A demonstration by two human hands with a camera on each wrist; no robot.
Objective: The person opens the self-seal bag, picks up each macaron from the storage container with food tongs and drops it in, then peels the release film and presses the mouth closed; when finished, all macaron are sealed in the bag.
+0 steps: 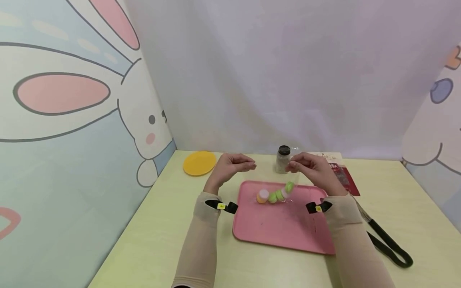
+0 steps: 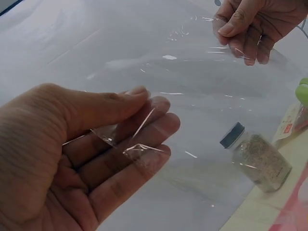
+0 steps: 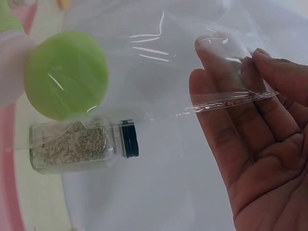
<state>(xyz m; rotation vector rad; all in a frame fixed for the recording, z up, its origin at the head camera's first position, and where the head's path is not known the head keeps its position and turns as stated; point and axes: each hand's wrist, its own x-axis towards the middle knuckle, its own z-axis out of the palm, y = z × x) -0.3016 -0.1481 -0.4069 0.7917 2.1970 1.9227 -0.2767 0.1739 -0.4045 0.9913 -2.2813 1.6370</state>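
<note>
A sheet of clear plastic film (image 3: 154, 91) spans the gap between both hands. My left hand (image 1: 232, 166) pinches one edge of it between thumb and fingertips, above the far left of the pink tray (image 1: 281, 230). My right hand (image 1: 317, 170) pinches the other side, over the tray's far right. Below the film, a row of small round pieces (image 1: 276, 196), green, pale pink and orange, lies on the tray. Through the film in the right wrist view, a green round piece (image 3: 67, 77) shows large.
Behind the tray stands a glass jar (image 1: 282, 163) with a black lid and grainy contents. A yellow plate (image 1: 199, 163) lies at the far left. To the right are a red packet (image 1: 345, 178) and metal tongs with black handles (image 1: 389, 242), partly behind my right arm.
</note>
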